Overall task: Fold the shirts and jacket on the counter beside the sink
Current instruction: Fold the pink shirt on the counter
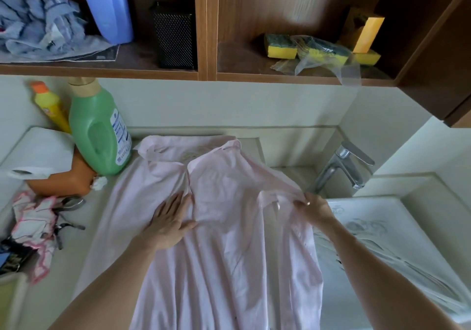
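Note:
A pale pink button shirt [219,253] lies spread on the light counter [84,240], collar toward the wall, its tail hanging over the front edge. My left hand [170,220] presses flat on the shirt front just left of the placket, fingers straight. My right hand [314,208] pinches the right sleeve, whose cuff is folded in over the shirt, near the tap. A crumpled blue-grey garment [35,23] sits on the upper left shelf.
A green detergent bottle [99,130] and a yellow bottle [49,105] stand at the back left. An orange object [61,179], a white-pink cloth [35,225] and clips lie left. The tap [341,169] and sink [382,227] are right. Sponges [280,46] sit on the shelf.

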`<action>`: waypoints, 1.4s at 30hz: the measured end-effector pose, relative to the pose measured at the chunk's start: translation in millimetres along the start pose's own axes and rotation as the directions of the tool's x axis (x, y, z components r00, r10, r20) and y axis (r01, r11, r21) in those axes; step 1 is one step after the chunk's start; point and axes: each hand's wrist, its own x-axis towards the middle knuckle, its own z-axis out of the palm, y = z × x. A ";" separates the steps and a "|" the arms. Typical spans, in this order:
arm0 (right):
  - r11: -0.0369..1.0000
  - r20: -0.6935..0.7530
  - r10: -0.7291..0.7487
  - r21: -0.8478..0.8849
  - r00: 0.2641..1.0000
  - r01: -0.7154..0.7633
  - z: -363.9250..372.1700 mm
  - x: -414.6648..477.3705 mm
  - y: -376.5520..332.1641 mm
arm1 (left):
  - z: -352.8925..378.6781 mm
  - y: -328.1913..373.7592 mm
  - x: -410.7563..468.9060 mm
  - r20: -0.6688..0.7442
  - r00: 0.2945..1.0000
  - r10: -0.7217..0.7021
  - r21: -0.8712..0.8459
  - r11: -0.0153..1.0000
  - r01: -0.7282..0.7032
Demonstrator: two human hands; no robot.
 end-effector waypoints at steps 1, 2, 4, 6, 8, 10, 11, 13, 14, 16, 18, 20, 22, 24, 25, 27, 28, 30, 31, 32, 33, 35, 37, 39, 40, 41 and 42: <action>0.998 -0.087 0.034 0.059 0.996 -0.029 -6.2 1.8 -1.7 | -1.8 0.3 -1.8 -0.007 1.000 0.001 0.013 1.000 -0.001; 0.994 -0.108 0.060 0.094 0.992 -0.050 -10.9 1.5 -2.8 | -3.7 3.2 -3.7 -0.040 0.999 0.007 0.037 0.999 -0.005; 0.986 -0.077 0.108 0.134 0.991 -0.097 -14.8 -0.1 -1.8 | -8.3 13.6 -9.2 -0.158 0.987 -0.015 0.090 0.995 0.030; 0.983 -0.033 0.118 0.143 0.992 -0.112 -19.8 -6.6 -6.0 | -14.1 27.2 -10.9 -0.201 0.977 -0.071 0.120 0.988 0.096; 0.985 -0.029 0.082 0.158 0.996 -0.076 -29.2 -10.6 -26.3 | -23.9 46.8 -10.3 -0.137 0.978 -0.158 0.011 0.987 0.161; 0.970 -0.029 0.003 0.242 1.000 0.004 -40.8 -16.0 -64.7 | -41.7 75.5 -8.6 -0.153 0.973 -0.174 -0.328 0.938 0.116; 0.958 -0.010 -0.055 0.283 0.998 0.055 -45.4 -20.2 -86.3 | -52.3 93.7 -10.7 -0.109 0.979 -0.174 -0.559 0.825 0.085; 0.915 0.083 -0.174 0.381 0.981 0.130 -47.9 -32.5 -129.4 | -72.6 132.6 -16.3 0.102 0.994 -0.029 -0.844 0.527 0.102; 0.880 0.151 -0.235 0.453 0.960 0.144 -46.2 -40.4 -148.3 | -81.8 149.3 -18.8 0.171 0.983 0.064 -0.868 0.483 0.120; 0.837 0.242 -0.394 0.492 0.887 0.238 -43.8 -56.5 -175.0 | -98.1 176.0 -23.5 0.180 0.976 0.122 -0.886 0.451 0.108; 0.811 0.268 -0.515 0.460 0.814 0.361 -45.6 -64.4 -185.1 | -111.9 189.6 -21.9 0.060 0.991 0.119 -0.973 0.230 0.032; 0.775 0.272 -0.581 0.470 0.767 0.421 -52.8 -66.0 -181.6 | -127.0 189.7 -20.8 -0.013 0.998 0.066 -1.000 0.018 -0.014; 0.792 0.333 -0.593 0.404 0.733 0.457 -60.2 -64.8 -169.7 | -141.5 185.1 -18.7 -0.026 0.999 0.020 -0.990 -0.137 -0.023; 0.842 0.454 -0.537 0.250 0.711 0.477 -60.9 -63.1 -154.4 | -155.2 181.3 -13.8 -0.045 0.998 -0.033 -0.967 -0.250 -0.052; 0.867 0.508 -0.483 0.161 0.713 0.472 -59.1 -60.9 -146.9 | -160.7 178.2 -11.4 -0.042 0.997 -0.058 -0.957 -0.284 -0.057; 0.895 0.535 -0.431 0.153 0.727 0.418 -59.0 -56.2 -135.0 | -170.2 170.0 -10.4 -0.004 0.995 -0.096 -0.955 -0.296 -0.033; 0.897 0.508 -0.440 0.227 0.740 0.378 -63.4 -55.2 -131.7 | -172.0 163.1 -12.0 0.037 0.994 -0.099 -0.963 -0.271 0.008; 0.880 0.412 -0.449 0.360 0.793 0.310 -74.6 -52.0 -131.9 | -171.5 145.4 -20.4 0.154 0.984 -0.092 -0.986 -0.073 0.148; 0.877 0.364 -0.431 0.383 0.826 0.289 -79.1 -49.9 -136.4 | -171.8 139.6 -26.4 0.225 0.970 -0.094 -0.972 0.051 0.230; 0.884 0.324 -0.398 0.384 0.858 0.265 -81.7 -47.2 -142.3 | -171.8 137.7 -29.8 0.262 0.959 -0.113 -0.948 0.156 0.277; 0.891 0.292 -0.362 0.387 0.885 0.237 -82.2 -43.9 -151.2 | -172.8 138.8 -29.7 0.240 0.959 -0.150 -0.935 0.231 0.270; 0.913 0.277 -0.313 0.352 0.908 0.207 -78.0 -44.3 -173.6 | -176.5 147.9 -27.2 0.018 0.977 -0.213 -0.939 0.332 0.089; 0.946 0.281 -0.297 0.216 0.913 0.241 -72.0 -49.6 -194.6 | -181.2 157.4 -28.0 -0.249 0.966 -0.066 -0.830 0.528 -0.178; 0.950 0.273 -0.302 0.167 0.913 0.264 -66.5 -56.1 -211.1 | -179.1 161.2 -27.7 -0.316 0.932 0.177 -0.512 0.795 -0.324; 0.942 0.269 -0.317 0.205 0.909 0.268 -63.3 -57.6 -218.2 | -180.2 161.5 -30.4 -0.318 0.910 0.266 -0.349 0.859 -0.374; 0.921 0.272 -0.344 0.286 0.899 0.266 -61.0 -58.6 -224.1 | -182.8 161.7 -33.7 -0.347 0.891 0.295 -0.257 0.883 -0.392; 0.879 0.290 -0.381 0.409 0.878 0.246 -58.9 -59.8 -228.5 | -182.2 160.1 -34.4 -0.395 0.870 0.297 -0.276 0.865 -0.420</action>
